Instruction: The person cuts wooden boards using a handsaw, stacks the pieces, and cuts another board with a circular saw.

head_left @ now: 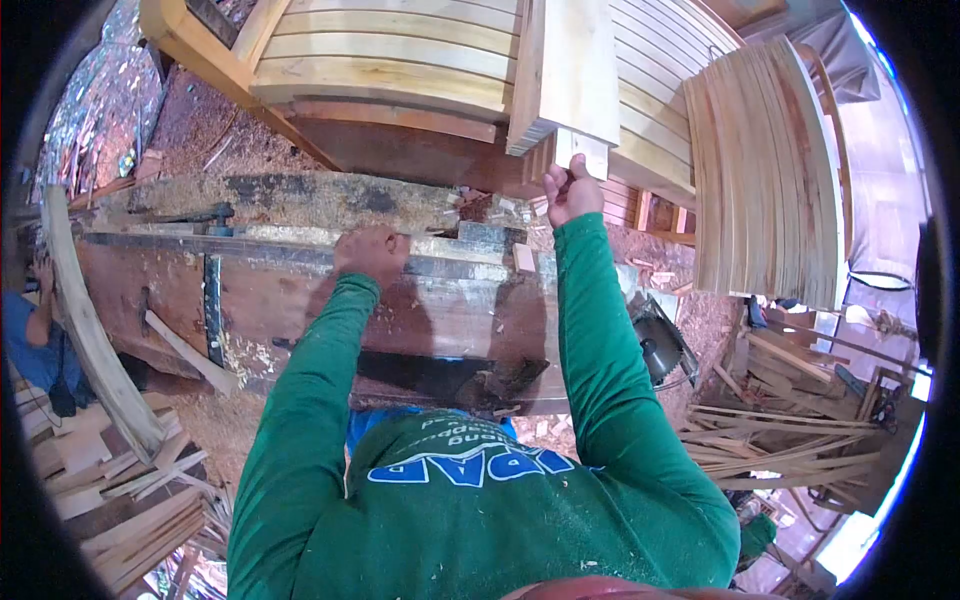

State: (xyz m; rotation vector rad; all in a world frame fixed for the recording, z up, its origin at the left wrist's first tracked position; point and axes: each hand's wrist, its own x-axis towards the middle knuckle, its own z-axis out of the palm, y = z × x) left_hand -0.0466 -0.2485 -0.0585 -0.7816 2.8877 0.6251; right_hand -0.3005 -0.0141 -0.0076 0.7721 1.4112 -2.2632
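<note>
My right hand [576,195] reaches forward and grips the narrow tongue at the end of a pale wooden board [575,70], thumb on top and fingers curled at its side. This board lies on top of a stack of similar boards, whose ends show beneath it. Closed in a fist, my left hand [372,252] is over the far edge of the workbench [290,310]. A small dark spot shows at its fingers, but what they hold, if anything, I cannot make out. A small wooden block [523,258] lies on the bench between my two hands.
A circular saw [660,345] sits right of the bench. Stacked slats [765,180] stand at the right, above scrap strips [790,430]. A wooden-handled tool [185,350] rests against the bench. Past a long curved plank [90,330], another person [40,330] is partly visible at left.
</note>
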